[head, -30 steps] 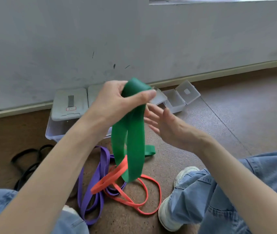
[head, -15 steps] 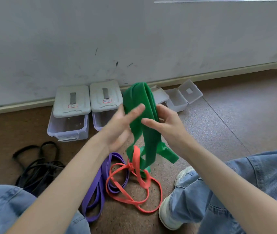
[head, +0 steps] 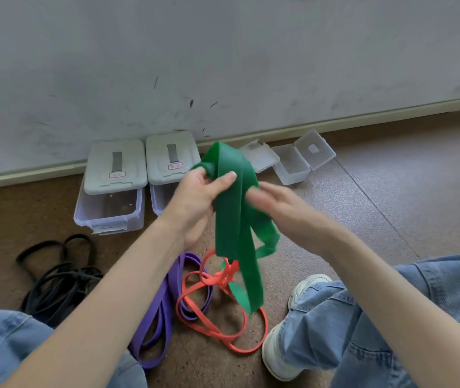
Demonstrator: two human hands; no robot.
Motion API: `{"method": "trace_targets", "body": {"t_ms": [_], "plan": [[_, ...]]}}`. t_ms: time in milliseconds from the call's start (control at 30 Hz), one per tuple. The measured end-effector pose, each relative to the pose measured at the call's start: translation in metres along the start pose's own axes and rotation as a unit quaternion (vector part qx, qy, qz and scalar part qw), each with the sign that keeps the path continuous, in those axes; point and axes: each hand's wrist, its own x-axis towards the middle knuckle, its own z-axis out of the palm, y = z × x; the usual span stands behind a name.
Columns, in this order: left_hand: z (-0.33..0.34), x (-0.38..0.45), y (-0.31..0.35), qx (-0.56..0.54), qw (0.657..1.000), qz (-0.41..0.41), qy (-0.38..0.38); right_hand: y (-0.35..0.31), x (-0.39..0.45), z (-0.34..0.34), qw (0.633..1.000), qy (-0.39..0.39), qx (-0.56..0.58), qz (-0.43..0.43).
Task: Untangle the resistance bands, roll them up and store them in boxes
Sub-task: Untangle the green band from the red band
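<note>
Head view. A person sits on the floor (head: 391, 191) facing a grey wall (head: 223, 65), legs in blue jeans (head: 363, 317) and a white shoe (head: 276, 357) at the lower right.

The left hand (head: 195, 197) is raised in front of the boxes; its fingers (head: 223, 179) and thumb are curled round the green band (head: 231, 219), gripping it near its folded top. The band hangs down from that grip in several wide layers, its lower end reaching over the orange band (head: 215, 331) on the floor.

The right hand (head: 282, 208) is just beside the green band on its right side. It is motion-blurred: the fingers look straight and loosely spread, but whether they touch the band cannot be told.

On the floor beneath the hands, the orange band lies in loops, overlapping the purple band (head: 161, 312) to its left. A heap of black bands (head: 58, 275) lies well apart at the far left.

Against the wall stand two clear boxes with grey lids on: the left box (head: 111, 203) and, touching it, the middle box (head: 167, 163), partly hidden by the left hand. Further right a small clear box (head: 293, 163) stands open, lid hinged back. Another small lid (head: 259, 155) shows behind the top of the green band.
</note>
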Motion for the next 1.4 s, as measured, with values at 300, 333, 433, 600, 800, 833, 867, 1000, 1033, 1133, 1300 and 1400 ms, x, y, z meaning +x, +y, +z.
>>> {"method": "trace_targets", "body": {"t_ms": [300, 333, 433, 600, 800, 833, 867, 1000, 1033, 1133, 1300, 1400], "plan": [[-0.028, -0.004, 0.004, 0.217, 0.964, -0.032, -0.151, -0.008, 0.002, -0.009, 0.979, 0.044, 0.179, -0.088], [-0.032, -0.008, -0.005, 0.239, 0.952, -0.069, -0.179, -0.010, 0.001, -0.013, 0.977, 0.040, 0.188, -0.091], [-0.039, -0.014, -0.022, 0.352, 0.898, -0.109, -0.239, -0.010, 0.000, -0.019, 0.973, 0.063, 0.208, -0.073], [-0.051, -0.007, -0.010, 0.396, 0.905, -0.082, -0.131, -0.011, -0.002, -0.034, 0.960, 0.137, 0.240, -0.033], [-0.026, -0.007, -0.004, 0.065, 0.983, -0.111, -0.128, -0.015, -0.002, -0.033, 0.939, 0.050, 0.337, -0.043], [-0.018, -0.010, -0.009, 0.019, 0.986, -0.111, -0.120, -0.015, -0.002, -0.034, 0.933, 0.040, 0.354, -0.049], [-0.011, -0.012, -0.014, -0.011, 0.987, -0.111, -0.114, -0.014, -0.002, -0.034, 0.930, 0.034, 0.362, -0.051], [-0.006, -0.010, -0.024, -0.014, 0.991, -0.109, -0.076, -0.012, -0.002, -0.033, 0.930, 0.014, 0.366, -0.036], [-0.007, -0.008, -0.026, -0.022, 0.991, -0.114, -0.067, -0.011, -0.001, -0.033, 0.931, 0.022, 0.364, -0.027], [-0.019, -0.009, -0.029, -0.095, 0.972, -0.185, -0.107, -0.012, 0.000, -0.036, 0.921, 0.055, 0.385, -0.007], [-0.037, -0.016, -0.037, -0.170, 0.904, -0.321, -0.228, -0.009, 0.000, -0.038, 0.886, 0.157, 0.436, -0.003], [-0.043, -0.020, -0.042, -0.128, 0.900, -0.351, -0.226, -0.006, 0.002, -0.039, 0.851, 0.209, 0.482, 0.004]]}}
